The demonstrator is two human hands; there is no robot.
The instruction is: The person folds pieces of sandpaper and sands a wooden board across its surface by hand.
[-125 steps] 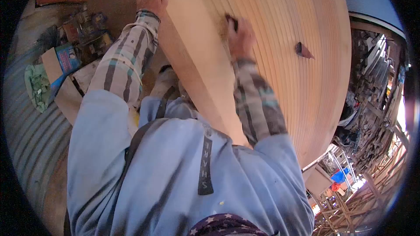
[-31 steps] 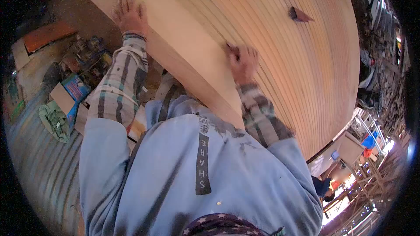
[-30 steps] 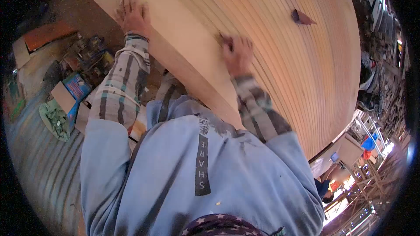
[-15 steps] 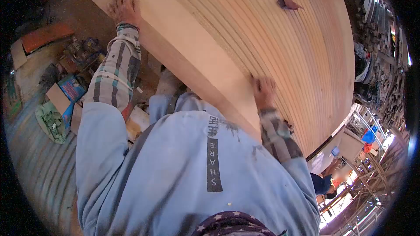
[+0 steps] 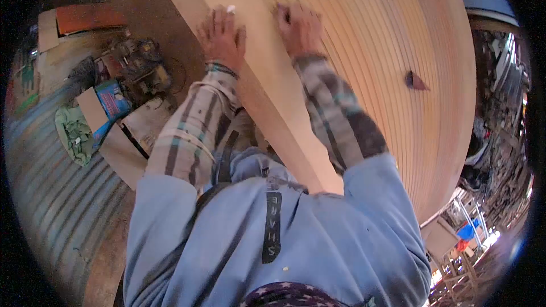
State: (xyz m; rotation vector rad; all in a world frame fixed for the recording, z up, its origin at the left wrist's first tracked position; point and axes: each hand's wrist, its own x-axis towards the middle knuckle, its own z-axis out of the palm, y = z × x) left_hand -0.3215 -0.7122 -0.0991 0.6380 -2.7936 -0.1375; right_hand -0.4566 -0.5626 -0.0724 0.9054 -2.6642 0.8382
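My left hand (image 5: 223,40) lies on the near edge of a long, pale wooden board (image 5: 250,28), its fingers spread and a bit of white at one fingertip. Close to its right, my right hand (image 5: 300,29) presses on the board where the smooth strip meets the grooved wood (image 5: 369,51). The fingers of that hand are curled and blurred; whatever is under them is hidden. A dark reddish-brown folded scrap (image 5: 416,81) rests on the grooved surface, away from both hands.
On the left are an orange-red box (image 5: 91,18), dusty machinery (image 5: 139,62), a blue carton (image 5: 112,105), green cloth (image 5: 75,133) and corrugated sheet metal (image 5: 51,193). Piled wood and scrap (image 5: 500,136) stand beyond the board at right.
My right hand has moved away from my body along the board, up beside my left hand. The view has shifted, and the scrap appears lower and farther right.
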